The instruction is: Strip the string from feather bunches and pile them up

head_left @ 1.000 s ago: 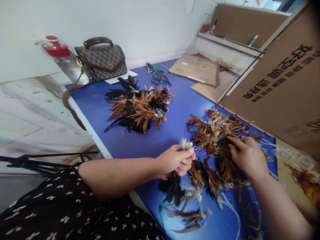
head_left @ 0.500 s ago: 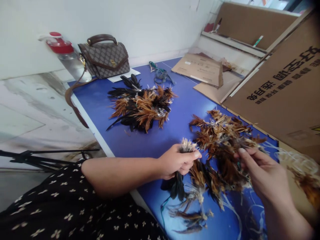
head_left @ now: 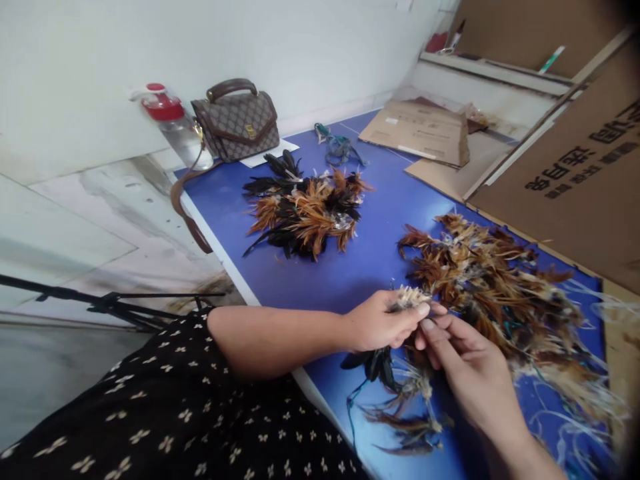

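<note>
My left hand (head_left: pixel 383 325) is closed around a bundle of feathers (head_left: pixel 409 297); the pale quill ends stick out above my fist and dark tips hang below it. My right hand (head_left: pixel 463 363) has come up against it, fingertips pinched at the quill ends, holding what looks like a feather that I cannot make out clearly. Both hands hover over the blue table (head_left: pixel 345 273). A loose heap of brown feathers (head_left: pixel 495 280) lies just right of my hands. A tidier pile of black and orange feathers (head_left: pixel 305 213) lies further back.
A patterned handbag (head_left: pixel 235 123) and a red-capped water bottle (head_left: pixel 173 123) stand at the table's far left corner. Flat cardboard (head_left: pixel 417 127) and a large printed carton (head_left: pixel 575 187) line the right side. Teal cord (head_left: pixel 337 143) lies at the back. A black tripod leg (head_left: pixel 110 303) sits on the floor left.
My right hand left the brown heap and moved left to meet my left hand at the quill ends. The left hand kept its grip on the bundle. The view shifted slightly.
</note>
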Demonstrator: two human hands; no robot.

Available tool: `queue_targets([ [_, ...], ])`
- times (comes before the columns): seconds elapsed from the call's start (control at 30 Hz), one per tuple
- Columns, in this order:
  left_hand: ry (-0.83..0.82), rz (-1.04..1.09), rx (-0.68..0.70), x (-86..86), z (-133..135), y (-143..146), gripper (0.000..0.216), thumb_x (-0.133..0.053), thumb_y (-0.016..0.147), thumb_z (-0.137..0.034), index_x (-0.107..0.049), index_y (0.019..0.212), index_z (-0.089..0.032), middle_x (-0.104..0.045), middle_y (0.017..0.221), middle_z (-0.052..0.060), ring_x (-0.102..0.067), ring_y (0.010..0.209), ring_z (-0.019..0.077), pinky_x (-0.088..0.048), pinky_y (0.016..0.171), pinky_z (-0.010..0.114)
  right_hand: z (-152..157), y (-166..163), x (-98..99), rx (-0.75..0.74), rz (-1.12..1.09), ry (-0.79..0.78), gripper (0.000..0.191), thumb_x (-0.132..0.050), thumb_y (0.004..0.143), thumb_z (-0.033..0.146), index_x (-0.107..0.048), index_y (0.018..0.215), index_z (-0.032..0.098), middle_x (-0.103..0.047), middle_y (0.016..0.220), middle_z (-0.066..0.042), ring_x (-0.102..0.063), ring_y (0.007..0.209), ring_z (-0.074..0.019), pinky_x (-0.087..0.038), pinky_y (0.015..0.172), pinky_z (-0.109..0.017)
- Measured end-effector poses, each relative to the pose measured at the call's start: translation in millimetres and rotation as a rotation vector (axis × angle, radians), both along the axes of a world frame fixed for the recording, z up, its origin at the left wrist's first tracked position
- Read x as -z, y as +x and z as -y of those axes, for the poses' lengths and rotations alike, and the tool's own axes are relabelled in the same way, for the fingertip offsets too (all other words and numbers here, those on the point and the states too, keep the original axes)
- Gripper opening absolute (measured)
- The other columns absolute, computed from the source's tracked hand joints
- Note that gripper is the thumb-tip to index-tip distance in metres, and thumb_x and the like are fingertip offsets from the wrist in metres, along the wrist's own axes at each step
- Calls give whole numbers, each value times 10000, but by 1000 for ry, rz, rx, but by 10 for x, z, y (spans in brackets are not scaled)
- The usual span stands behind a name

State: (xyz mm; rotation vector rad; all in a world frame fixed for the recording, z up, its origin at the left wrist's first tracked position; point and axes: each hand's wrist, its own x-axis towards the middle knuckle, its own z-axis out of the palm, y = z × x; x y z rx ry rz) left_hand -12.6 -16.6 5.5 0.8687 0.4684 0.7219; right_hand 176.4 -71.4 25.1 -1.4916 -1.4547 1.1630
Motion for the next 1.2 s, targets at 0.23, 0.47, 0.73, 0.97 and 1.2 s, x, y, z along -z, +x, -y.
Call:
queue_targets([
  [0.23, -119, 32, -81, -2, -74, -2, 564, -833, 911, -701, -596, 929, -189, -372, 653, -104, -293, 535, 50, -238, 506, 207, 32, 375, -75, 48, 471, 195, 573, -620, 1013, 782, -801, 948, 242, -765, 813, -34, -689, 691, -181, -562, 627, -284],
  [0.47, -103, 13, -111, 46, -76, -3, 580, -845, 907, -695, -640, 892, -153, -480, 726, -44, -386, 584, 59, -246, 509, 211, -123, 1155, 284, 316, 914, 235, 553, -681, 819, 759, -820, 977, 247, -777, 907, -117, -695, 743, -290, -532, 662, -423],
  [0.73, 7, 55, -241, 146, -86, 36, 584, -862, 905, -683, -719, 841, -121, -772, 1095, 137, -708, 932, 173, -577, 869, 333, -107, 1489, 233, 513, 971, 140, 465, -598, 847, 606, -819, 1063, 259, -768, 759, -67, -694, 641, -281, -502, 634, -416],
  [0.97, -132, 119, -105, 69, -68, 25, 561, -896, 880, -654, -697, 929, -132, -742, 850, 67, -749, 735, 187, -621, 755, 358, -24, 1866, 82, 634, 1022, 80, 435, -545, 898, 616, -795, 1023, 283, -604, 548, -32, -658, 583, -313, -474, 585, -435],
  [1.2, -183, 54, -80, -16, -78, -25, 410, -832, 983, -519, -657, 952, -149, -427, 671, -85, -305, 518, 39, -250, 481, 178, 16, 1646, 0, 527, 1187, 368, 605, -474, 1031, 645, -796, 1227, 172, -742, 1103, -204, -698, 1088, -391, -540, 951, -523],
])
